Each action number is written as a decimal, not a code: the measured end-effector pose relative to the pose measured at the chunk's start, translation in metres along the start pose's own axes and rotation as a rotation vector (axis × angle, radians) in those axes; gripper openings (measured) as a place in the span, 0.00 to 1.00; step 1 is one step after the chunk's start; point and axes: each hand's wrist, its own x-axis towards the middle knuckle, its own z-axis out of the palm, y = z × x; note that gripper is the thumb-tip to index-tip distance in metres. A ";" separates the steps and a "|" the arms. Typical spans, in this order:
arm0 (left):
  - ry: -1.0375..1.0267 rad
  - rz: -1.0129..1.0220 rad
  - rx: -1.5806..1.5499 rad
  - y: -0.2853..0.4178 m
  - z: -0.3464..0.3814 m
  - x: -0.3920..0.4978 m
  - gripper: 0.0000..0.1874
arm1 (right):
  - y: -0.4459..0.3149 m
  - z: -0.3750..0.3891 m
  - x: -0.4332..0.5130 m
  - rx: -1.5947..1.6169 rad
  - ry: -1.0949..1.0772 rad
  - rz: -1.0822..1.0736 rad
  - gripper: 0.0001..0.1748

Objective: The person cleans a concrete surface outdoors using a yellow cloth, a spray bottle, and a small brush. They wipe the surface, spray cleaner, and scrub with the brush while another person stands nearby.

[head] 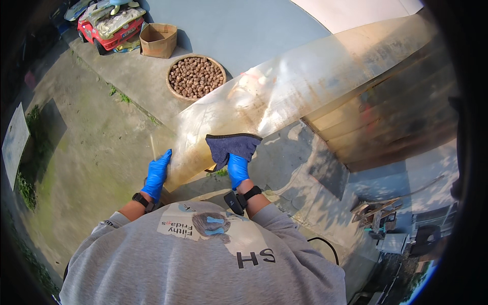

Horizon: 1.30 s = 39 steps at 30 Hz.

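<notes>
A long clear plastic sheet [284,93], yellowed and stained with brown dirt, stretches from the upper right down towards my body. My left hand [156,173], in a blue glove, grips its left edge close to the lower end. In my gloved right hand [238,169] is a dark blue cloth [233,148] with black edging. The cloth lies against the sheet near its right edge and hides part of it. Each wrist wears a black strap with a device on it.
A round basket [167,82] full of walnuts stands on the concrete floor [95,152] beyond the sheet. Behind it are a cardboard box [158,42] and a red toy car [112,32] by the blue wall [228,30]. Wooden scraps [375,213] are piled at the right.
</notes>
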 end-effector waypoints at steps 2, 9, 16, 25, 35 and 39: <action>-0.001 0.018 -0.015 0.005 0.000 0.003 0.12 | 0.004 0.010 -0.009 0.050 -0.042 0.044 0.16; -0.001 0.071 0.057 0.017 0.004 0.002 0.11 | -0.019 -0.064 0.070 0.281 0.031 0.156 0.17; -0.024 0.046 0.116 0.018 0.005 -0.004 0.11 | -0.091 -0.177 0.200 0.317 0.307 0.073 0.15; -0.056 -0.017 -0.022 -0.007 0.007 0.005 0.12 | -0.020 -0.105 0.104 0.531 0.119 0.186 0.19; -0.033 -0.002 0.066 0.000 0.010 0.008 0.12 | 0.008 -0.054 0.045 0.118 0.051 0.047 0.13; -0.047 -0.001 0.037 0.001 0.013 0.003 0.13 | -0.021 -0.120 0.115 0.264 0.143 0.059 0.13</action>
